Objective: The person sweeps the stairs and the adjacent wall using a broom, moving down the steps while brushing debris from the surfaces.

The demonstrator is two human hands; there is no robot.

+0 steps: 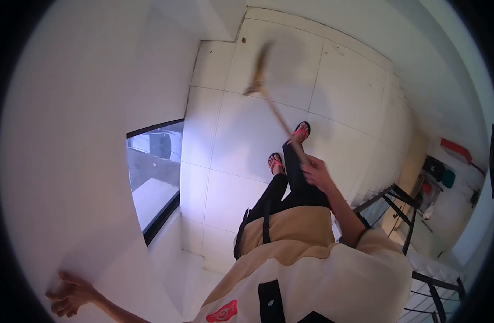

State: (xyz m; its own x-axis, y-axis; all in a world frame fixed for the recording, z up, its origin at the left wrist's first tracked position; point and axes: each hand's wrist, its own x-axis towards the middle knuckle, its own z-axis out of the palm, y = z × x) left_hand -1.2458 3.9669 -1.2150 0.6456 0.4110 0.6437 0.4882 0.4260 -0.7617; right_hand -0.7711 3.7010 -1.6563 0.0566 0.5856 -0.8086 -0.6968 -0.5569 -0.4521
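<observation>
My right hand point(317, 173) is closed round the upper end of a long wooden handle, in front of my right thigh. The handle belongs to what looks like a broom point(279, 116), which slants away past my feet. Its brown head point(260, 70) is smeared by motion and overlaps the pale tiles in this view. Far out to the lower left, my left hand point(72, 295) is at the white wall point(69, 177), its fingers apart and slightly bent, with nothing in them.
Pale floor tiles point(349, 102) lie under my sandalled feet point(301, 131). A low black-framed window point(155, 161) is set in the left wall. At right, black metal railings point(400, 207) border steps. A red object point(455, 151) lies beyond them, lower down. Small dark specks dot the far tiles.
</observation>
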